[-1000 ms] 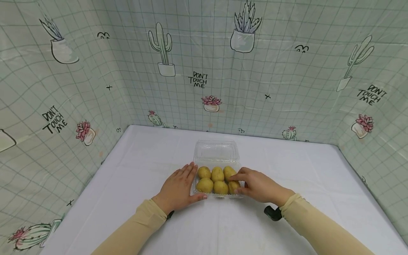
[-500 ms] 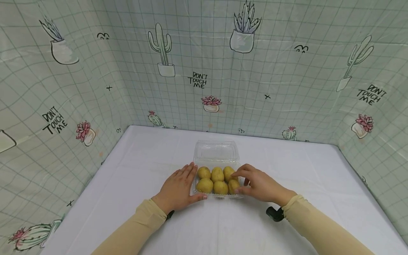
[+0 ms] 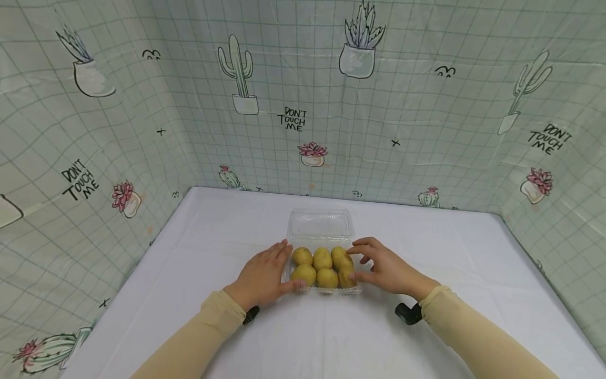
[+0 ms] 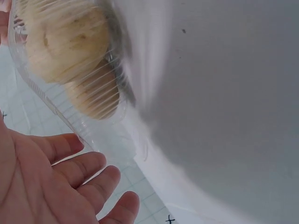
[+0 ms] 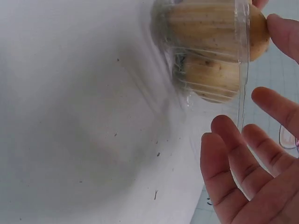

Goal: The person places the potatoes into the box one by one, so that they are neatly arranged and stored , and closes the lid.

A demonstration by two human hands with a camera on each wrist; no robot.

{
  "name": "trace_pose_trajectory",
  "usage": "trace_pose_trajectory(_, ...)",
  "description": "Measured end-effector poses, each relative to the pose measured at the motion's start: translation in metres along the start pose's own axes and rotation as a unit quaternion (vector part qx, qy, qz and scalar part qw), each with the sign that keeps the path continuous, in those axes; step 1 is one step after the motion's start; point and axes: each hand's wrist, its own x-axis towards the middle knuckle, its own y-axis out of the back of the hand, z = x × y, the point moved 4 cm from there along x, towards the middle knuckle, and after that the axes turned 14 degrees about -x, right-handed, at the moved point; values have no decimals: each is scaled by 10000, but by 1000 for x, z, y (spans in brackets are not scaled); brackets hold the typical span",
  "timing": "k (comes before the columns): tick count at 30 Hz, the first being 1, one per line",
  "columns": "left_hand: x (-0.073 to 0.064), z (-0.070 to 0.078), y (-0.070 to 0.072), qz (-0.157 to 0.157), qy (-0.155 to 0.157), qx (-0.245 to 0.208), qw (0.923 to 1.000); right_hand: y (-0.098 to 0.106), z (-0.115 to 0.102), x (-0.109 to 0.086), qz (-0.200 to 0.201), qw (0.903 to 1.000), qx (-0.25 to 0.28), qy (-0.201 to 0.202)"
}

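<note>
In the head view, a clear plastic clamshell box point(image 3: 320, 225) lies with its lid folded back, its tray filled with two rows of yellowish potatoes point(image 3: 323, 258). My left hand point(image 3: 262, 278) rests along the tray's left side with extended fingers, the thumb at the front left corner. On the right, my right hand point(image 3: 390, 269) hovers with spread, slightly bent fingers. Its thumb is at the front right potato point(image 3: 347, 277); the right wrist view shows the thumb tip at the potato point(image 5: 205, 30) and the other fingers apart from it. Ridged tray walls cover potatoes point(image 4: 65, 42) in the left wrist view.
A white cloth point(image 3: 303, 337) covers the table under the box. Behind and at both sides hangs a gridded curtain point(image 3: 402, 105) printed with cacti. A dark wrist-worn device point(image 3: 408, 313) shows below the right cuff, another point(image 3: 251, 315) below the left.
My right hand has drawn slightly up and right, its index finger coming away from the potatoes. The left hand has barely moved, and the potatoes stay in their two rows.
</note>
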Motion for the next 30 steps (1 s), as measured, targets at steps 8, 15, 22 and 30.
trace_pose_trajectory(8, 11, -5, 2, -39, 157, -619, 9979, 1, 8, 6, 2, 9985, 319, -451)
trace_pose_trajectory(15, 20, -9, -1, -209, 397, -1116, 9927, -4, 11, 15, -245, 9945, 713, -728)
trace_pose_trajectory(22, 25, -9, 1, -356, 543, -1579, 9853, -8, 12, 20, -333, 9917, 950, -796)
trace_pose_trajectory(30, 30, -14, 6, -418, 803, -2069, 9742, -4, 12, 24, -295, 9889, 1146, -896)
